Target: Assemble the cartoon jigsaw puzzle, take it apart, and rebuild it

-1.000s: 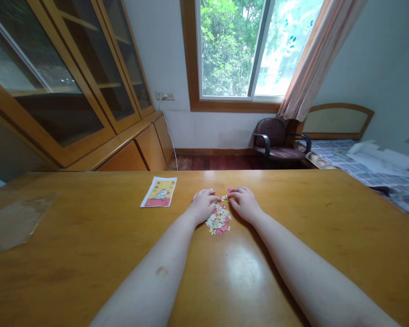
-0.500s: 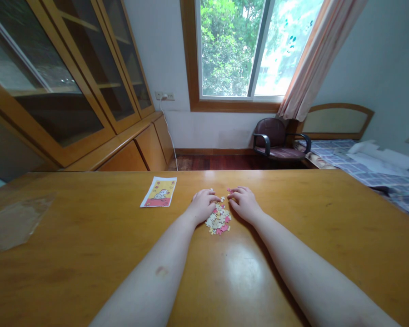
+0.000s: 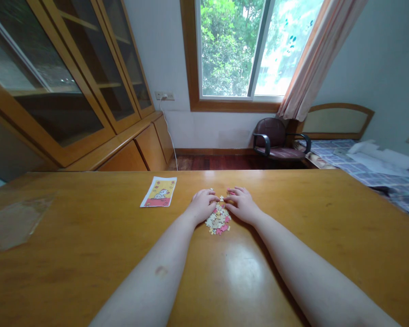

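A small pile of jigsaw puzzle pieces [image 3: 218, 220], mostly pale with some pink and yellow, lies on the wooden table between my hands. My left hand [image 3: 203, 204] rests along the pile's left edge, fingers stretched toward the right. Opposite it, my right hand [image 3: 241, 204] lies at the upper right of the pile with its fingers apart. One pale puzzle piece [image 3: 221, 198] sits in the gap between the fingertips of both hands. A few pink pieces [image 3: 229, 191] show just beyond my right fingers, partly covered by them.
A picture card [image 3: 161, 192] with a white animal on yellow and pink lies left of my hands. A clear plastic bag [image 3: 18, 222] is at the table's left side. Beyond the table [image 3: 88, 218] stand a glass-door cabinet, an armchair [image 3: 276, 138] and a bed.
My right hand has shifted slightly left, its fingertips now closer to the lone piece and to my left hand. My left hand has stayed almost still.
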A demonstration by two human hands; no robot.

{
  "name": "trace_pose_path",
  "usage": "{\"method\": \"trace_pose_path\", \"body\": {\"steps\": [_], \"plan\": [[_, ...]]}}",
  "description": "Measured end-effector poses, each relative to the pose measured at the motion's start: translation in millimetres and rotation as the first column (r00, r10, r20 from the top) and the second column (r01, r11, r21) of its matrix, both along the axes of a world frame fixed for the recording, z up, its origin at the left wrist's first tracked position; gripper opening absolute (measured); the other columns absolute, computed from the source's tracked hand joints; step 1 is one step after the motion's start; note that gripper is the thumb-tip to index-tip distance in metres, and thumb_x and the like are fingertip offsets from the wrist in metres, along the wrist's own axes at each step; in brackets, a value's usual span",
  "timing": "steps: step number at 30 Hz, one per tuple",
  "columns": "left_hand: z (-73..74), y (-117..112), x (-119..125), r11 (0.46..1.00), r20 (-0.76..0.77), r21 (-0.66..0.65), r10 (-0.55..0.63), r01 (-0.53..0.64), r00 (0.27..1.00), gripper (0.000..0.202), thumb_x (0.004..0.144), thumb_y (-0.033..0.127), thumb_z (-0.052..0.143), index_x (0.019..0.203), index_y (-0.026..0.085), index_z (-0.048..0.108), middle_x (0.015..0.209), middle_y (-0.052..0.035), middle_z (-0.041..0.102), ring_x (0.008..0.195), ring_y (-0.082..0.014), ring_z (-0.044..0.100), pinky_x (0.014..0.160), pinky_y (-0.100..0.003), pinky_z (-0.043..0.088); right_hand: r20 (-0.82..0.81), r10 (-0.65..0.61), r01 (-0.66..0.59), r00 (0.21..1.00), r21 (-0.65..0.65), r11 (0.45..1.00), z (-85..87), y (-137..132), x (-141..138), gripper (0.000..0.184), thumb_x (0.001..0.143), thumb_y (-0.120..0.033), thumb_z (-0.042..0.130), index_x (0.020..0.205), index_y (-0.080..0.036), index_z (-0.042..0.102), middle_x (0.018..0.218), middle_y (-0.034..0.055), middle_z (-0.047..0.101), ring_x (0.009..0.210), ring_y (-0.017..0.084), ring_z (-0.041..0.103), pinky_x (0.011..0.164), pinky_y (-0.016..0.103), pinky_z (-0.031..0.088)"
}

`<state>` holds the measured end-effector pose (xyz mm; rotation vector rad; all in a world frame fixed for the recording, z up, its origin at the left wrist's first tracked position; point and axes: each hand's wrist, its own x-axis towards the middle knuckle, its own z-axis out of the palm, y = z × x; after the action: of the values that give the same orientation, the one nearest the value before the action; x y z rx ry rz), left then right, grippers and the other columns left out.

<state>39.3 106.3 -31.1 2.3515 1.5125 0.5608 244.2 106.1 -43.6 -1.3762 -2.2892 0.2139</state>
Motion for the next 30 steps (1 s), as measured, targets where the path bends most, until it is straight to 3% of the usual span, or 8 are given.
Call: {"method": "trace_pose_path", "body": {"steps": [10, 14, 22, 26, 30], "plan": [[-5.0, 1, 0, 1.000, -0.021, -0.009, -0.008, 0.007, 1.000, 0.032, 0.083, 0.025, 0.053, 0.108, 0.029, 0.072, 0.125, -0.0051, 0.061, 0.121, -0.0237, 0.050, 0.109, -0.041, 0.035, -0.023, 0.051, -0.051, 0.998, 0.007, 0.999, -2.0, 2, 1, 0.026, 0.084, -0.040, 0.062, 0.106, -0.030, 0.072, 0.125, 0.0082, 0.060, 0.123, 0.028, 0.045, 0.107, 0.052, 0.029], [-4.7, 2, 0, 1.000, 0.001, -0.002, 0.003, -0.003, 1.000, 0.030, 0.083, 0.023, 0.052, 0.103, 0.028, 0.074, 0.123, -0.0049, 0.062, 0.120, -0.0229, 0.050, 0.108, -0.041, 0.035, -0.009, 0.033, -0.033, 0.999, -0.006, 0.999, -0.1, 0, 0, 0.025, 0.085, -0.039, 0.061, 0.105, -0.029, 0.072, 0.125, 0.0082, 0.061, 0.123, 0.028, 0.044, 0.108, 0.051, 0.028], [-1.6, 3, -1, 0.998, 0.044, 0.025, 0.064, -0.065, 0.997, 0.032, 0.080, 0.018, 0.048, 0.095, 0.024, 0.075, 0.117, -0.0048, 0.067, 0.115, -0.0221, 0.054, 0.106, -0.038, 0.038, 0.018, -0.187, 0.188, 0.982, -0.062, 0.980, 1.8, 2, 0, 0.026, 0.086, -0.036, 0.058, 0.107, -0.027, 0.071, 0.123, 0.0068, 0.063, 0.125, 0.029, 0.043, 0.109, 0.053, 0.023], [2.5, 2, -1, 0.996, 0.068, 0.003, 0.088, -0.088, 0.994, 0.033, 0.078, 0.015, 0.047, 0.095, 0.022, 0.074, 0.109, -0.0041, 0.070, 0.108, -0.0217, 0.058, 0.101, -0.036, 0.042, -0.014, -0.200, 0.199, 0.980, -0.036, 0.979, 5.3, 1, 1, 0.026, 0.088, -0.032, 0.054, 0.104, -0.022, 0.071, 0.119, 0.0077, 0.065, 0.115, 0.024, 0.052, 0.104, 0.039, 0.034], [6.2, 1, -1, 0.991, 0.082, -0.023, 0.133, -0.132, 0.988, 0.032, 0.077, 0.013, 0.046, 0.091, 0.021, 0.074, 0.102, -0.0041, 0.072, 0.101, -0.0212, 0.061, 0.096, -0.034, 0.045, 0.031, -0.188, 0.189, 0.982, -0.024, 0.982, 11.0, -1, 1, 0.027, 0.090, -0.029, 0.048, 0.089, -0.020, 0.074, 0.102, 0.0067, 0.070, 0.097, 0.019, 0.060, 0.091, 0.029, 0.041]]}}
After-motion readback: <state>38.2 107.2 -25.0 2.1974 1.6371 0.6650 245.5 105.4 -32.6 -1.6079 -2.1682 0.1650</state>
